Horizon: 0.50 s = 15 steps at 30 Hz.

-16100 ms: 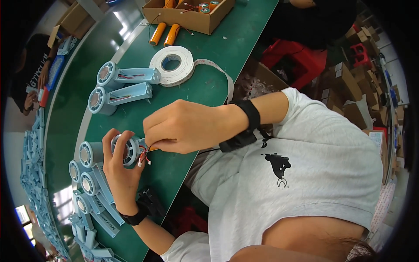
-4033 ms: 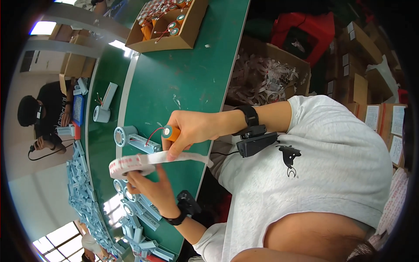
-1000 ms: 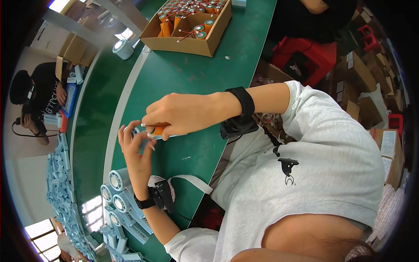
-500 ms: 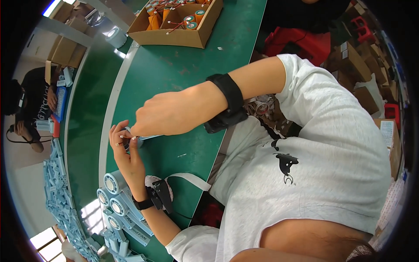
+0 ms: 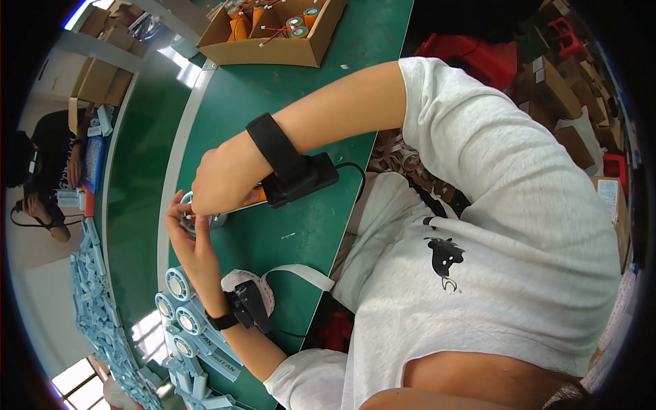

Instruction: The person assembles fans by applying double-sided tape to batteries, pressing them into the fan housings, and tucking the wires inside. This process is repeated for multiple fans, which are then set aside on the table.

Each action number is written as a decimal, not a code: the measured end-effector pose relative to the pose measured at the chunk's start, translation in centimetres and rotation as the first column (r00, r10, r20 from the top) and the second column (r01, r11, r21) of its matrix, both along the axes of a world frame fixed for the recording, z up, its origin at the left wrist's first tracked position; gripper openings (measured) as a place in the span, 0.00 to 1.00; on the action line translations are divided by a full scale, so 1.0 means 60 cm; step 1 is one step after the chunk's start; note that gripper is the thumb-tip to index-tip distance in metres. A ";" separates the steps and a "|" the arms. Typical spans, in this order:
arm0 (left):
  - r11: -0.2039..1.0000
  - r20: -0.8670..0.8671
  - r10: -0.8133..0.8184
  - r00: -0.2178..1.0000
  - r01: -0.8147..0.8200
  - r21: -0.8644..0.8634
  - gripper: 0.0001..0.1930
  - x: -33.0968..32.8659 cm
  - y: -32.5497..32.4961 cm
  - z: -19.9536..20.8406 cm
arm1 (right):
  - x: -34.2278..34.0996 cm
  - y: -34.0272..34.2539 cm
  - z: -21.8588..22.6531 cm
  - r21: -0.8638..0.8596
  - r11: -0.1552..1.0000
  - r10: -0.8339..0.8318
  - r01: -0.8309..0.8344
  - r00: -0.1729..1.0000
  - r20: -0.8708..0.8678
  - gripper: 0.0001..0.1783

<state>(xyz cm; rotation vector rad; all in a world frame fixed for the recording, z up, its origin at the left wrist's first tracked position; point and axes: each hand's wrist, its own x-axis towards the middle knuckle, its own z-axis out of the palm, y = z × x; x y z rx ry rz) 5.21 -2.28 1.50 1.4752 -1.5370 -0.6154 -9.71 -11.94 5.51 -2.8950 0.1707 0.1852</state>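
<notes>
Orange cells (image 5: 298,31) sit in a cardboard box (image 5: 266,54) on the table (image 5: 301,219); the left hand (image 5: 196,244) curls its grip around a pale-blue fan (image 5: 218,221), long axis pointing rightward; the right hand's (image 5: 227,179) hidden grip cannot be told.

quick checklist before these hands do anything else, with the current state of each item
- Light-blue plastic fan gripped: ok, left hand around its round end
- Right hand fingertip placement: cannot tell, back of hand hides it
- Orange cylindrical battery fully seated: cannot tell, right hand and wrist partly cover it
- White tape strip short of the table edge: not ok, its loose end reaches it
- Brown cardboard box upright: ok
</notes>
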 end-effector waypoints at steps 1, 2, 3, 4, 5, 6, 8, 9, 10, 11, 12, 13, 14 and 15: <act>0.999 -0.004 -0.026 1.000 0.026 0.020 0.17 0.002 -0.001 0.005 | -0.002 0.003 -0.007 -0.016 1.000 -0.013 0.014 0.999 0.044 0.12; 0.999 0.001 -0.041 0.999 0.041 0.018 0.17 0.002 0.001 0.009 | -0.005 0.004 -0.014 -0.033 0.999 -0.029 0.032 0.996 0.089 0.14; 0.997 0.054 -0.035 0.998 0.031 0.078 0.21 0.005 0.005 0.015 | -0.010 -0.002 -0.022 -0.037 0.998 -0.041 0.045 0.994 0.098 0.14; 0.991 0.108 -0.035 0.994 0.020 0.135 0.24 0.007 0.010 0.020 | -0.019 -0.010 -0.033 0.140 0.990 -0.002 -0.022 0.985 0.174 0.16; 0.983 0.164 -0.037 0.986 0.006 0.181 0.28 0.011 0.015 0.030 | -0.029 -0.019 -0.040 0.294 0.950 0.025 -0.103 0.966 0.258 0.18; 0.986 0.169 -0.067 0.983 0.039 0.165 0.28 0.006 0.011 0.031 | -0.049 -0.031 -0.045 0.430 0.885 0.025 -0.179 0.941 0.339 0.20; 0.979 0.186 0.089 0.979 -0.120 0.164 0.31 0.002 0.011 0.033 | -0.090 -0.025 -0.057 0.497 0.861 -0.172 -0.112 0.855 0.490 0.22; 0.985 0.182 0.068 0.981 -0.095 0.144 0.31 0.005 0.007 0.043 | -0.108 -0.017 -0.059 0.573 0.813 -0.337 -0.100 0.722 0.604 0.23; 0.987 0.236 0.101 0.967 -0.128 0.100 0.30 0.007 0.005 0.063 | -0.124 -0.015 -0.055 0.647 0.753 -0.494 -0.119 0.548 0.675 0.25; 0.987 0.288 0.131 0.949 -0.153 0.056 0.29 0.008 0.000 0.080 | -0.149 -0.027 -0.040 0.641 0.761 -0.504 -0.100 0.532 0.681 0.25; 0.991 0.290 0.108 0.951 -0.126 0.047 0.29 0.018 -0.015 0.095 | -0.184 -0.052 -0.019 0.549 0.833 -0.517 0.071 0.455 0.725 0.27; 0.990 0.406 0.121 0.906 -0.143 0.023 0.28 0.042 -0.035 0.115 | -0.215 -0.078 -0.003 0.450 0.860 -0.510 0.241 0.379 0.772 0.29; 0.988 0.517 0.135 0.845 -0.154 -0.006 0.28 0.067 -0.058 0.135 | -0.245 -0.117 0.004 0.371 0.849 -0.506 0.377 0.377 0.775 0.30; 0.983 0.581 0.174 0.795 -0.176 -0.053 0.28 0.099 -0.085 0.142 | -0.275 -0.164 0.013 0.285 0.816 -0.504 0.503 0.376 0.778 0.31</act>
